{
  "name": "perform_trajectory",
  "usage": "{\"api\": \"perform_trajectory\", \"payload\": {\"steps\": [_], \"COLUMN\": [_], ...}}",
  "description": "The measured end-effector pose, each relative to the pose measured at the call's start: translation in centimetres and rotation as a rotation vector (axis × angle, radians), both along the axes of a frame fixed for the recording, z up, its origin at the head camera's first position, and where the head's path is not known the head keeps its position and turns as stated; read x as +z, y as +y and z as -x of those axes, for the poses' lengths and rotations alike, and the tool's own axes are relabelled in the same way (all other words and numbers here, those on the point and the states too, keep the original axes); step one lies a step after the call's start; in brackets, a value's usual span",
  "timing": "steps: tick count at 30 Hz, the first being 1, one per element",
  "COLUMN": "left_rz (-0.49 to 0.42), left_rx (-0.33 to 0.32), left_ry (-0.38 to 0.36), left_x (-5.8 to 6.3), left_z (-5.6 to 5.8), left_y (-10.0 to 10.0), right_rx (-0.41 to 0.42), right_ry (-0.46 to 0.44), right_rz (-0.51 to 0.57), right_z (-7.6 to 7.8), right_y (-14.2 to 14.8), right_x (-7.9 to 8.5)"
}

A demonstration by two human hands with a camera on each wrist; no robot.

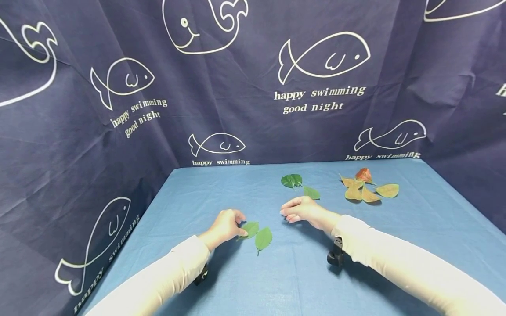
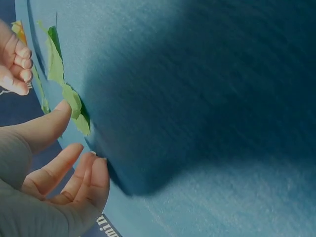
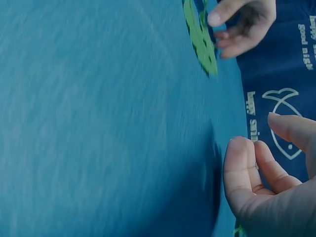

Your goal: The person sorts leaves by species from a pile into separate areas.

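Observation:
My left hand is beside a green leaf, its thumb overlapping the leaf's left edge in the head view. Whether the thumb touches it I cannot tell. A gap shows between thumb and fingers in the left wrist view, with nothing held there. Just right of that leaf lies a second green leaf, stem toward me. Over the cloth, to the right of both leaves, is my right hand. Its thumb and loosely bent fingers stand apart and hold nothing.
Behind the right hand lie a single green leaf and a pair of darker green leaves. Farther right is a cluster of yellow-brown leaves with a reddish one. A dark printed curtain hangs behind the blue-covered table.

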State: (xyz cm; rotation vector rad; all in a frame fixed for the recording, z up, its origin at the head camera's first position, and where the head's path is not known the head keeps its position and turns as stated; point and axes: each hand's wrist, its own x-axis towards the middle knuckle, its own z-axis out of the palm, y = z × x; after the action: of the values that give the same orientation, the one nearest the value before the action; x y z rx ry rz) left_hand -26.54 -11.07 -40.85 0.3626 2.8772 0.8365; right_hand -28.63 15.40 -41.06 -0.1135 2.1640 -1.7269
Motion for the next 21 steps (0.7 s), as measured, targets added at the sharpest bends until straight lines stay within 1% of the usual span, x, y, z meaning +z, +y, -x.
{"api": "perform_trajectory", "payload": {"steps": [4, 13, 18, 21], "left_rz": [0.004, -0.007, -0.032, -0.032], "left_rx": [0.031, 0.052, 0.068, 0.067], "left_ry": [-0.004, 0.009, -0.011, -0.008], "left_x": [-0.3, -0.7, -0.5, -0.5], "left_z": [0.1, 0.4, 0.4, 0.4], "left_y": [0.1, 0.1, 0.2, 0.2], "right_rx": [0.026, 0.069, 0.089, 0.089], "right_ry": [0.014, 0.03, 0.048, 0.051], "right_rz": [-0.009, 0.012, -0.023, -0.056], "right_z": [-0.4, -0.7, -0.8, -1.0], "right_y": [-1.1, -3.2, -4.0, -4.4], "right_x": [-0.1, -0.5, -0.9, -0.9]}}
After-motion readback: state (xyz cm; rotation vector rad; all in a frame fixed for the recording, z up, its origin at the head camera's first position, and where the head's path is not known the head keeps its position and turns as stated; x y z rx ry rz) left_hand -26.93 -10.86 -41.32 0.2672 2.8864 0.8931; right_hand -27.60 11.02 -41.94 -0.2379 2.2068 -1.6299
